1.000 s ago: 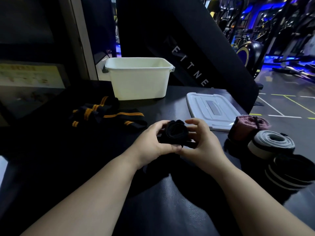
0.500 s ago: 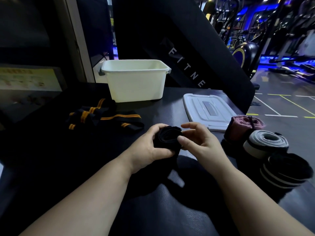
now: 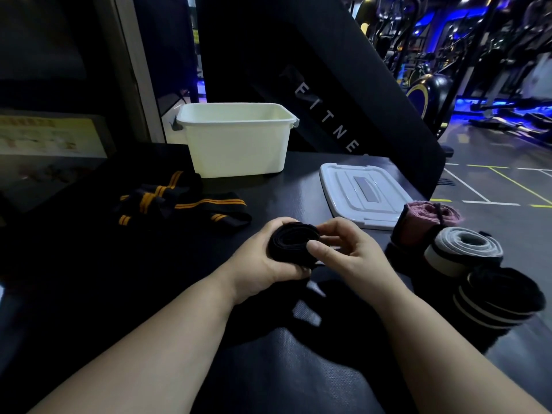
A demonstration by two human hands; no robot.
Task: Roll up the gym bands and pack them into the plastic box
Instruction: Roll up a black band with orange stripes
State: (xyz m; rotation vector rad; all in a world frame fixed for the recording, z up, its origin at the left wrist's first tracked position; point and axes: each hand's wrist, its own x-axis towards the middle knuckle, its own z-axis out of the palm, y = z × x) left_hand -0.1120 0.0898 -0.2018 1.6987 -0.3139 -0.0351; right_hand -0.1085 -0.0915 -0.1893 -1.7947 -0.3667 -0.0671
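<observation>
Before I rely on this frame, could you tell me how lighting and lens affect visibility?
Head view: dim, so the black band held by the left hand and right hand nearly merges with the dark table. Below the hands, shadow and fabric are indistinguishable. The white plastic box and lid are brightest. Blue light tints the blurry gym background. The wide lens bows lines near the borders.
</observation>
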